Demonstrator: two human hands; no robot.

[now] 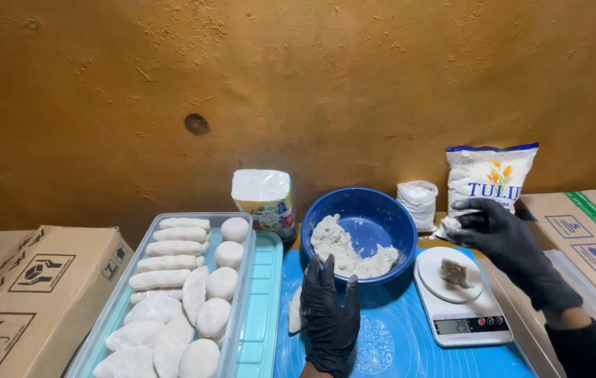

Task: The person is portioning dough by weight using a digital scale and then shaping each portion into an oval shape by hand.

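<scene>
Both my hands wear black gloves. My left hand [329, 311] rests flat on the blue mat [410, 336], fingers apart, beside a white dough piece [296, 313] at its left edge. My right hand [504, 238] hovers above the white kitchen scale [460, 297], pinching a small lump of dough [450, 225] at its fingertips. A small brownish piece [456, 272] lies on the scale's round plate. A blue bowl [359, 213] with pale dough [343, 248] stands between my hands, further back.
A clear tray [231, 329] at the left holds several shaped dough pieces, on a teal lid [263, 308]. Cardboard boxes [32, 294] flank both sides. A flour bag [488, 178], a small white bag [417, 201] and a wrapped packet [264, 199] stand against the ochre wall.
</scene>
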